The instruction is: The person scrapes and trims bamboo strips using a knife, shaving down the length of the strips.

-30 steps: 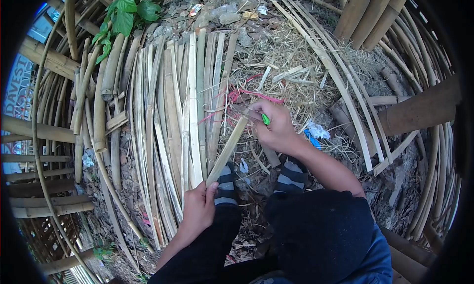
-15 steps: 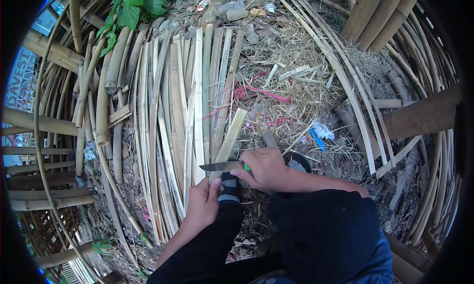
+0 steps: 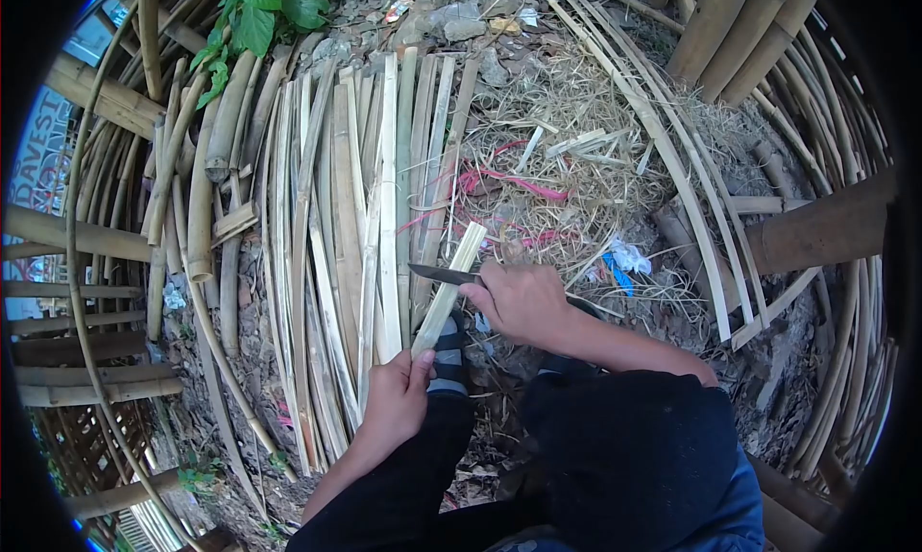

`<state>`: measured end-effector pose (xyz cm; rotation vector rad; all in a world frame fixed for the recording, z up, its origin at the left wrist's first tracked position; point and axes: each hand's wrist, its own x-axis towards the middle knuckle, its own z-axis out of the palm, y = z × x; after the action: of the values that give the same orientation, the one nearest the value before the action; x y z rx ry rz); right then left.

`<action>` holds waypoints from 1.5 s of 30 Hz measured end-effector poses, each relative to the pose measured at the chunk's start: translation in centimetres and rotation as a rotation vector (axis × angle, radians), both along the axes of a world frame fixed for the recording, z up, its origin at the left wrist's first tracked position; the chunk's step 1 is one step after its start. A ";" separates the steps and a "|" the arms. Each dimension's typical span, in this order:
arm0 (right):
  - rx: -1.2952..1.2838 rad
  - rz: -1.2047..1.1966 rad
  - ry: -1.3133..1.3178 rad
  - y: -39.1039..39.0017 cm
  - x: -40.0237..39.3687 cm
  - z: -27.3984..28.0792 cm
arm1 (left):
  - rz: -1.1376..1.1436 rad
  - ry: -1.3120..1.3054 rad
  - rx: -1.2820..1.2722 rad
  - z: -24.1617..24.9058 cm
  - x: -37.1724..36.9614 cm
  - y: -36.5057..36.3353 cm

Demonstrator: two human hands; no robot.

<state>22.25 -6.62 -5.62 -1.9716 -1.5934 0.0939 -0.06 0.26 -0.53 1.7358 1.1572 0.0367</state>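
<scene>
My left hand (image 3: 397, 396) is closed around the lower end of a short split bamboo strip (image 3: 444, 302), which tilts up and to the right. In my right hand (image 3: 521, 302) is a knife (image 3: 437, 275), its handle mostly hidden by the fingers. The dark blade points left and lies across the strip a little below its upper end. Just left of the strip, long split bamboo slats (image 3: 388, 187) lie side by side on the ground.
Pale shavings (image 3: 595, 101) with pink twine (image 3: 514, 180) are heaped beyond my right hand. Long bamboo strips (image 3: 663, 144) lie to the right. Bamboo poles (image 3: 77, 235) stand and cross at the left, and a thick pole (image 3: 816, 228) juts in from the right.
The knife has moved up along the bamboo strip, away from my left hand, along with my right hand. The strip's upper end has shifted slightly right and down.
</scene>
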 end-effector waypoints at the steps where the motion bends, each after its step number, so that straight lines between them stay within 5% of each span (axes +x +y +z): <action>1: 0.054 0.075 -0.074 -0.2 -0.5 -0.2 | -0.015 0.004 0.019 0.1 0.1 0.0; 12: 0.195 -0.002 -0.156 0.8 2.7 -2.1 | -0.044 0.031 0.165 1.1 0.5 -0.1; 36: -0.001 -0.104 -0.281 0.8 4.9 -3.4 | -0.013 0.055 0.068 0.4 0.4 0.2; 40: -0.249 -0.479 -0.118 1.3 10.0 -4.6 | 0.005 0.047 0.068 1.2 -0.6 -0.3; 45: -0.082 -0.502 0.006 -0.6 10.7 -0.9 | 0.058 0.007 0.081 0.6 -1.1 0.4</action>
<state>32.98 -7.22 -6.51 -2.3707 -1.0617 -0.0359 -1.19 0.70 0.07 1.7741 1.2257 0.1145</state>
